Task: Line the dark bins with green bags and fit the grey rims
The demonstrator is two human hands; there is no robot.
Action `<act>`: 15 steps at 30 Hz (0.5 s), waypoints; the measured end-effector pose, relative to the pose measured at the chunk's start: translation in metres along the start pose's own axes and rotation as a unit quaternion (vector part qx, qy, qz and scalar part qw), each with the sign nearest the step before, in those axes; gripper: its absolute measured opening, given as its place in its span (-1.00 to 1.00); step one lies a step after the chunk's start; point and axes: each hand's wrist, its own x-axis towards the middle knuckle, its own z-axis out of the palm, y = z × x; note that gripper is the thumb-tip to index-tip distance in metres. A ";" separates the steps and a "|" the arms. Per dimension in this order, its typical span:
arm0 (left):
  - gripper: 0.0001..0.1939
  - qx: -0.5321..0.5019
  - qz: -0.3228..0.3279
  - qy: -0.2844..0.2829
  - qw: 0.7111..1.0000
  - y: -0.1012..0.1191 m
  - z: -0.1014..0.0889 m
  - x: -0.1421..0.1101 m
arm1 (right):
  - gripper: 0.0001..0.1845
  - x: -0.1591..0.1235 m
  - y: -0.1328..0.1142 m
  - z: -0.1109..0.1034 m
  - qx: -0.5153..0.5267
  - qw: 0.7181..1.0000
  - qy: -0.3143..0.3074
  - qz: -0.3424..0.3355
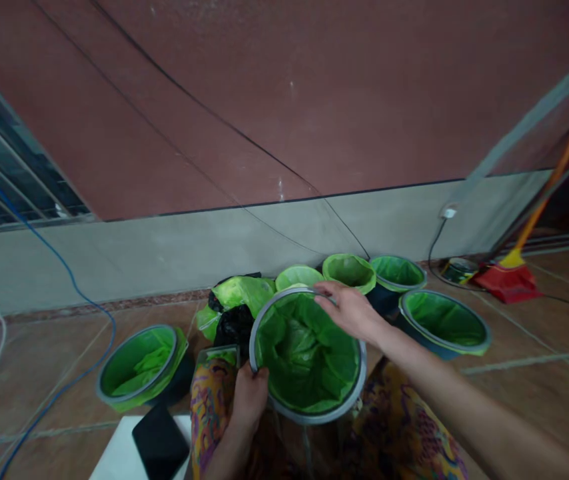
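In the head view, see the lined bin (309,419) between the knees (214,390). Is pinched at left side by left hand (251,399); is touched at top by right hand (352,312), cannot tell whether fingers pinch. Seems light and stiff, with soft, slippery liner (309,353); best hold by rim (255,323). Opens upward, toward the body; has long axis probably slanting downward, away.

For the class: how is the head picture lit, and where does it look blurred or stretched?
Head view: dim, soft light, with no strong glare on the held bin; head view: the orange handle near the right edge looks smeared; head view: the right forearm appears stretched and softer toward the corner.
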 end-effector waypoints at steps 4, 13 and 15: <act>-0.78 0.035 0.000 -0.030 0.999 0.004 -0.012 0.010 | -0.37 0.010 0.028 0.008 -0.013 0.998 -0.039 -0.047; -0.56 0.004 -0.005 -0.040 0.999 0.016 -0.022 0.041 | -0.70 -0.002 0.058 0.060 -0.060 0.987 -0.056 0.141; -0.49 -0.005 0.011 0.000 1.000 0.012 -0.018 0.044 | -0.71 -0.006 0.068 0.067 -0.071 0.974 -0.048 0.210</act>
